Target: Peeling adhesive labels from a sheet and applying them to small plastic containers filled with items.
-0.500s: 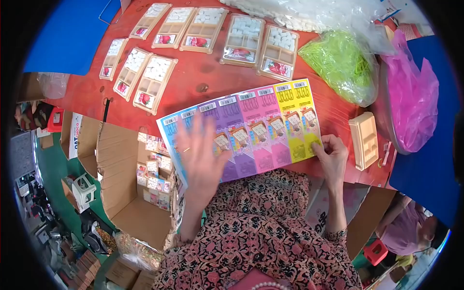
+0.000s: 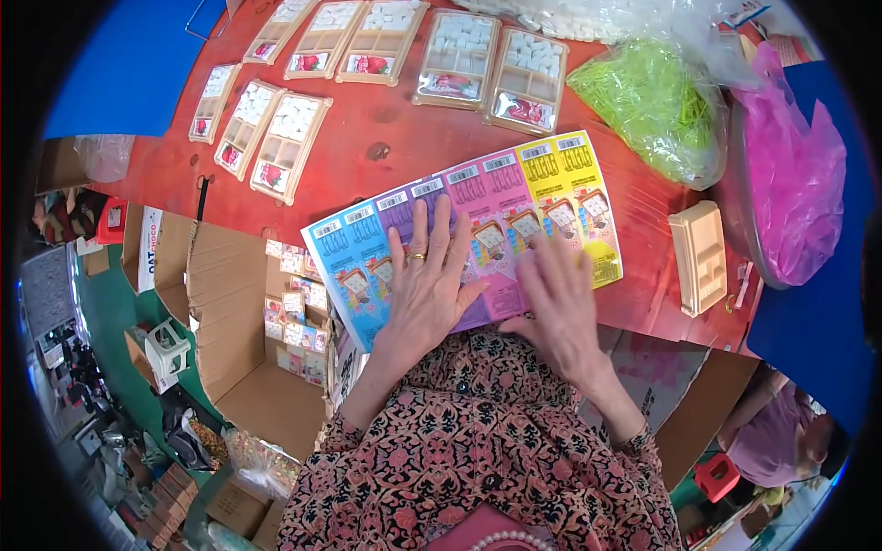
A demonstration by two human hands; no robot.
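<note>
A: ok, what labels are showing?

B: Mostly the sheet of labels. It's carrying stripes, two each of blue, purple, pink and yellow going left to right, every one getting a barcode at its far end, plus lettering and a tray picture. The small print is coming out too tiny to read. The filled trays toward the tabletop's far edge are each holding white pieces and a label with red fruit. Oh, and a carton off the left edge is showing big lettering too.

A: And where's the sheet sitting vs the hands?

B: It's lying along the near edge of the tabletop, right under both. The left hand is lying flat, fingers spread, over the purple part. The right hand is reaching over the pink part with its fingers out, but it's showing blurry, so I can't tell if it's touching.

A: Hands together?

B: Nah, they're sitting apart, near each other, neither one gripping anything. An empty tan tray is standing near the right edge.
</note>
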